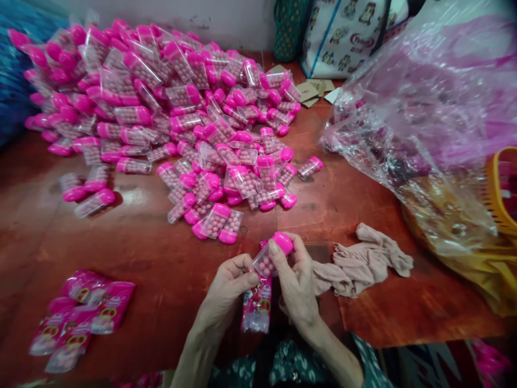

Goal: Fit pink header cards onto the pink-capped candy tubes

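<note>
1. At your far left, a blue bag (pixel 16 81) stands beside the heap.
2. Near you on the left, four printed pink packs (pixel 109 307) lie on the tabletop (pixel 169 302), overlapping one another.
3. Beyond those packs, three loose tubes (pixel 95 203) lie close together, just in front of the heap.
4. The heap (pixel 161 91) of clear, pink-capped tubes with pink balls inside spreads from the left past the middle, against the wall (pixel 238 27).
5. Your left hand (pixel 228 283) is at the clear end of the held tube; its fingers (pixel 241 262) are narrow, thumb and forefinger almost together, and you cannot tell whether they grip it.
6. One more pack (pixel 256 307) shows below the held tube, its upper part mostly hidden behind it.
7. The held tube (pixel 265 264) is tilted between your hands, cap toward the upper right.
8. Your right hand (pixel 301 285) holds it, thumb on the front, fingers around the capped end.
9. Farther back stand a dotted bag (pixel 288 27) and a white tote (pixel 343 37), with cards (pixel 309 91) lying before them.
10. A beige cloth (pixel 359 264) lies crumpled right of your right hand.
11. At far right are clear plastic (pixel 404 108) and a yellow basket (pixel 503 188).
</note>
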A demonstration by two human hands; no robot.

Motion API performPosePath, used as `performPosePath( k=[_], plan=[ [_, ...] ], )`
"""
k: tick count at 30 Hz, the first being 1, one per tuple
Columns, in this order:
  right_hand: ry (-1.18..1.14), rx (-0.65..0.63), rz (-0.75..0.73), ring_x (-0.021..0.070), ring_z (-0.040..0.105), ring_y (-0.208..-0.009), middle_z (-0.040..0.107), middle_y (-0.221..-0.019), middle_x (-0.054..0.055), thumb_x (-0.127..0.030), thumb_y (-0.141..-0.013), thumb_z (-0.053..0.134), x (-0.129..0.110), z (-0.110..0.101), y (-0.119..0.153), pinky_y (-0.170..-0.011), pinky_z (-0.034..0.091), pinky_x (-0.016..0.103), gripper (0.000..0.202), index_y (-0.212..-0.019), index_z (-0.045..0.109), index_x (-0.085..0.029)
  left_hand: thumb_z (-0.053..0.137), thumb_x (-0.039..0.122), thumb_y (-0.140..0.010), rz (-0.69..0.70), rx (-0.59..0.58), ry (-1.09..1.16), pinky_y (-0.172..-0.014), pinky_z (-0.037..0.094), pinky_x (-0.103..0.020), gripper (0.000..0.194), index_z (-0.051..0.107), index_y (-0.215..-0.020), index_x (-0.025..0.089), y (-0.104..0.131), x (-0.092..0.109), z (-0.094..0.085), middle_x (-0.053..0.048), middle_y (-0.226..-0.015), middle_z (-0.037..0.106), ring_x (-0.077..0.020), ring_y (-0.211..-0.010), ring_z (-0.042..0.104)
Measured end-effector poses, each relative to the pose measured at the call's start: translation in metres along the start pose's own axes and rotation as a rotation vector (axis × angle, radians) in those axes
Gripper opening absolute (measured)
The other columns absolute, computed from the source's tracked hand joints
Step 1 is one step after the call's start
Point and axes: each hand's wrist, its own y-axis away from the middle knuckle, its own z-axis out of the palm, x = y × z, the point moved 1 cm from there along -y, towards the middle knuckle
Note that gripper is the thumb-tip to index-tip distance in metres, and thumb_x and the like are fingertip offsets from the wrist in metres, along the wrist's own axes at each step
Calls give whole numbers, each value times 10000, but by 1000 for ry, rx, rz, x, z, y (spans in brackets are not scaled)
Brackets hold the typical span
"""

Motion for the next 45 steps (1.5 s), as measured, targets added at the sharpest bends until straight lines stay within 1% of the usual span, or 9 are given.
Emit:
performPosePath(
  k=[5,12,17,25,30,33,36,40,45],
  plan=[
    [23,1,-1,125,545,-546,573,-619,-31,-399,-855,527,-1,-3,1,-539,449,229,199,-893,553,-206,753,138,-603,91,-9,-122,-588,402,-213,151,603,-599,151,0,4,-2,0,-649,635,-115,-612,545],
    [-79,7,-17,117,537,-540,572,-635,-33,-389,-855,539,-2,0,1,-531,451,225,190,-920,537,-210,743,132,-611,189,-17,-233,-587,393,-217,120,628,-591,160,-3,7,-10,12,-636,602,-111,-613,524],
    [-142,-28,-3,114,564,-563,617,-687,-19,-367,-854,553,-4,1,1,-572,479,233,164,-917,535,-216,748,126,-607,229,-106,-208,-664,421,-254,82,678,-612,169,-6,8,-9,-14,-723,631,-152,-725,564],
    [-86,-211,40,98,593,-569,629,-658,-35,-319,-866,548,-16,-8,-5,-547,487,186,111,-881,533,-209,765,139,-601,283,-141,-272,-718,434,-325,72,708,-603,184,-8,9,-16,-33,-790,600,-181,-754,570],
    [31,-275,58,122,591,-533,615,-635,-26,-330,-849,554,-17,-14,-9,-519,495,224,131,-864,553,-200,787,169,-579,312,-184,-285,-678,454,-344,78,722,-613,194,-6,7,-18,-45,-793,587,-187,-717,573],
    [7,-331,95,131,599,-537,612,-642,-26,-315,-851,543,-18,-15,-9,-524,509,240,113,-874,557,-205,805,183,-553,348,-207,-323,-692,465,-347,102,723,-613,189,-4,8,-18,-53,-807,582,-199,-745,581],
    [-1,-359,110,130,596,-538,615,-635,-26,-286,-848,538,-20,-15,-8,-532,512,240,90,-884,559,-206,802,133,-548,399,-211,-426,-687,465,-316,114,710,-603,170,-1,11,-18,-54,-810,575,-185,-748,575],
    [37,-365,125,129,589,-536,613,-624,-30,-272,-847,533,-18,-16,-6,-516,495,229,90,-912,558,-215,763,54,-579,355,-191,-407,-643,468,-277,151,660,-616,157,4,8,-16,-37,-825,567,-157,-724,572],
    [40,-371,153,118,577,-540,589,-620,-41,-263,-855,524,-14,-14,-4,-509,476,213,56,-866,553,-217,783,27,-510,210,-36,-114,-614,483,-265,271,593,-650,158,4,-5,-14,-7,-865,591,-136,-668,598]
  ],
)
